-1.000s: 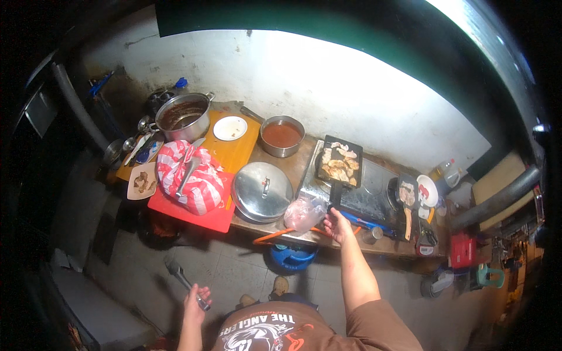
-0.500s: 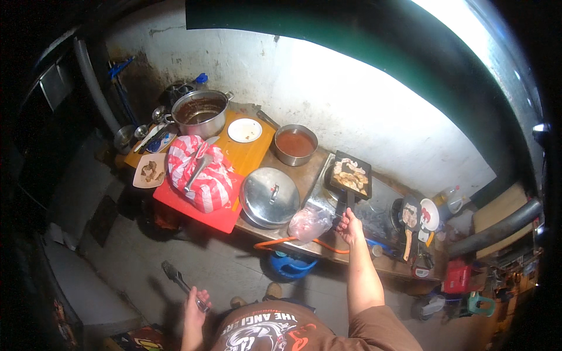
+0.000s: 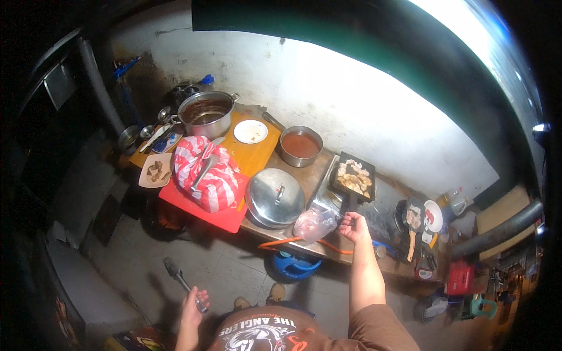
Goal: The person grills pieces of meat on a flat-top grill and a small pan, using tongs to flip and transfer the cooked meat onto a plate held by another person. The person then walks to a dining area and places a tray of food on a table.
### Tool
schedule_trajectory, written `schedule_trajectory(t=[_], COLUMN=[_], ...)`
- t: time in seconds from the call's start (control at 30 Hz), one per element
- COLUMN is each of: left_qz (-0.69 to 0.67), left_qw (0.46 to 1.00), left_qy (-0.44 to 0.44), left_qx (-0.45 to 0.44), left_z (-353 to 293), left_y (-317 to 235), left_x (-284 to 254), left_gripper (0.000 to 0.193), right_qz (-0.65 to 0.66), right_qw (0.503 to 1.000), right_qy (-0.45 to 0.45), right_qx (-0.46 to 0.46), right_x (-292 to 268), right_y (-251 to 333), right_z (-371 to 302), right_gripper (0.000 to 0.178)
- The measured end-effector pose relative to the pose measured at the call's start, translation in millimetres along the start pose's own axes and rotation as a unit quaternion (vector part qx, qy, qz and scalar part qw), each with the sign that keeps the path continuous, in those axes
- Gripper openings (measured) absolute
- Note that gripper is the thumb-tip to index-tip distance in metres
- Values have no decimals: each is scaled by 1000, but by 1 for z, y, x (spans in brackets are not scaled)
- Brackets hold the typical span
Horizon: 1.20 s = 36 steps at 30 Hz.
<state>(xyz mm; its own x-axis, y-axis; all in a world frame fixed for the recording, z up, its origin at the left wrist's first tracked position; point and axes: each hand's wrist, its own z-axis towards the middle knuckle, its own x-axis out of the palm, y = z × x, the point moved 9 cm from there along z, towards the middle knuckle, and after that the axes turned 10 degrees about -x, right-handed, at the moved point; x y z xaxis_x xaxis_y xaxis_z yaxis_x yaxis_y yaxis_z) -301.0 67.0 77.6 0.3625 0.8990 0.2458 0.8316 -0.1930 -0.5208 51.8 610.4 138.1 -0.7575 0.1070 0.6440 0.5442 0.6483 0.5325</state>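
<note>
- Pan handle (image 3: 351, 205) is what the right hand (image 3: 353, 225) reaches for; the fingers curl just under its end, but I cannot tell if they are closed on it.
- Square black pan (image 3: 353, 177) sits on the counter (image 3: 310, 175) at 12 o'clock from that hand, with pale pieces of food in it.
- It looks stiff and heavy, and maybe hot, so the long handle is the safe place to hold.
- A soft clear plastic bag (image 3: 315, 223) lies at 9 o'clock, just beside the hand.
- A round silver lid (image 3: 275, 198) rests farther out at 9 o'clock.
- The left hand (image 3: 193, 301) is low down, closed around metal tongs (image 3: 180, 278) that point to 11 o'clock.
</note>
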Motion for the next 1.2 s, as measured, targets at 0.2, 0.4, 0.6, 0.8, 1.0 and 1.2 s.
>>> schedule_trajectory(t=[0.2,0.4,0.6,0.8,1.0,1.2], left_qz=[-5,-30,-48,-62,-91,-103], left_qw=[1000,999,999,997,994,993], left_qy=[-11,-13,-21,-32,-52,-60], left_qx=[14,14,-2,16,20,14], left_z=[-4,-1,-3,-8,-20,-26], left_y=[3,15,26,27,38,47], left_x=[-13,-20,-24,-42,-63,-69], left_gripper=[32,33,31,31,32,32], right_qz=[-164,-295,-385,-425,-438,-479], right_qw=[984,948,913,897,888,868], right_qy=[-47,-64,-80,-64,-76,-63], right_qx=[-60,-105,-110,-104,-115,-119], right_x=[2,56,114,152,179,202], right_y=[30,53,56,30,16,16], right_z=[11,-8,-5,20,30,30], right_gripper=[33,31,34,36,37,34])
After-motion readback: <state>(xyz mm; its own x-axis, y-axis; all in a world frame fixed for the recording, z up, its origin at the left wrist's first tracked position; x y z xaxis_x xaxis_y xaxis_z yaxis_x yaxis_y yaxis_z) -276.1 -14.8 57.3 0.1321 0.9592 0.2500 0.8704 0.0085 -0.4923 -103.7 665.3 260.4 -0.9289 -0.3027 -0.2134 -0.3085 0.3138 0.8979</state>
